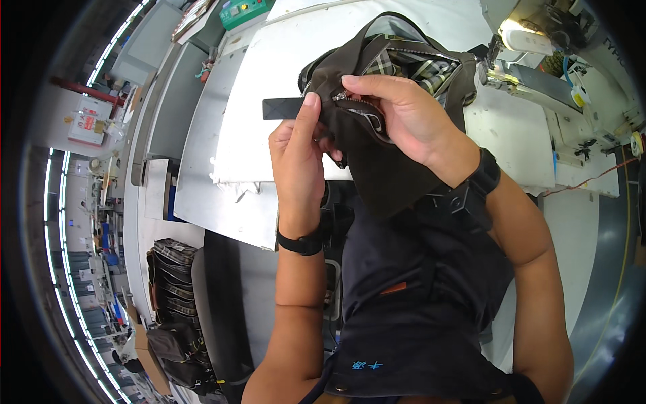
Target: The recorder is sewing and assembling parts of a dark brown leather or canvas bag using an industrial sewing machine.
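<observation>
A dark brown bag [390,172] with a plaid lining [427,74] is held up over the white table in front of me. My left hand [301,145] pinches its left edge between thumb and fingers, beside a short black strap tab [281,108] that sticks out to the left. Closed on the fabric by a partly open zipper [356,104], my right hand [420,121] has its thumb next to the zipper's end. Some fingertips of both hands are hidden behind the cloth. The lower part of the bag hangs toward my dark apron [417,269].
A sewing machine [531,81] with a lit lamp stands at the right on the white table [235,145]. At the far left of the tabletop is a green control box [245,12]. Several dark bags [175,289] are stacked low on the left. A red cord [592,178] runs along the right.
</observation>
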{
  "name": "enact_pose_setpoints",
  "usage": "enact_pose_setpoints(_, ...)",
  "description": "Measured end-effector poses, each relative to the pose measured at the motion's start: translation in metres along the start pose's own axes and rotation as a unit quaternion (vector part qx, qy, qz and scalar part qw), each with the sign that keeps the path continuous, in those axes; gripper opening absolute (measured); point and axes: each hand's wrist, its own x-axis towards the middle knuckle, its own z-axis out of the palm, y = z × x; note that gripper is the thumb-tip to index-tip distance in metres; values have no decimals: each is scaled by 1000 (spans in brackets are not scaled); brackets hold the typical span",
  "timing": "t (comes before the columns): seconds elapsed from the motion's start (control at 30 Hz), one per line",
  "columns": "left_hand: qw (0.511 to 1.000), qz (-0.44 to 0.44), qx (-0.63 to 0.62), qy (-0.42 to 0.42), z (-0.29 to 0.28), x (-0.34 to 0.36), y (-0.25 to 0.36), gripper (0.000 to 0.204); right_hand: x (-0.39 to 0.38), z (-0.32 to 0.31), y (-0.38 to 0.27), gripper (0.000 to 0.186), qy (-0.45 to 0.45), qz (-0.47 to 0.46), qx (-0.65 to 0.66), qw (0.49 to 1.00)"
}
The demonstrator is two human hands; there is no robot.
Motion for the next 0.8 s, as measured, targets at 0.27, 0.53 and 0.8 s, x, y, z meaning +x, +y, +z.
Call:
enact_pose_setpoints(0.27,996,39,52,62,-3,8,-8,43,4,-2,2,19,-39,-25,-48,998)
enact_pose_setpoints(0.53,993,40,104,23,-10,8,-7,33,9,2,5,21,-1,-6,-50,999)
enact_pose_setpoints(0.8,979,111,173,9,-4,7,-7,30,15,2,0,28,34,-12,-76,996)
